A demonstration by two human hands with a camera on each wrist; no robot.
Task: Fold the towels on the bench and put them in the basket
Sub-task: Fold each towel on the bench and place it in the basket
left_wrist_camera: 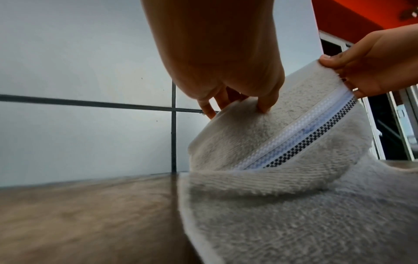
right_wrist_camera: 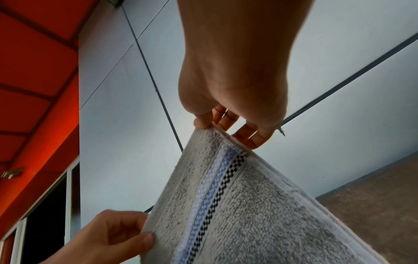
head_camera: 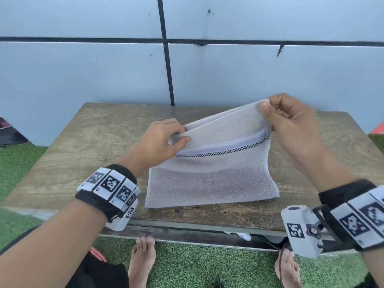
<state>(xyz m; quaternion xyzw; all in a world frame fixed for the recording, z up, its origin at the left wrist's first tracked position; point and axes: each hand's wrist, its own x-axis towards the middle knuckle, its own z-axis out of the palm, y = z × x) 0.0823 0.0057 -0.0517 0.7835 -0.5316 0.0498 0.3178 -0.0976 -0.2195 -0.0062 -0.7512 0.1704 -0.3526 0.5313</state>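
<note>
Grey towel point(head_camera: 209, 179) on wooden bench point(head_camera: 87, 146), my left hand point(head_camera: 160, 142) pinching its 9 o'clock corner, my right hand point(head_camera: 291, 125) pinching the 2 o'clock corner, far edge lifted

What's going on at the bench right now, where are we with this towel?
A person is mid-fold on a pale grey towel lying on the wooden bench. The left hand and the right hand each pinch a corner of the far edge, lifted off the bench, the right higher. The near half lies flat on the bench, and the blue and checkered stripe shows on the raised part. No basket is in view.
</note>
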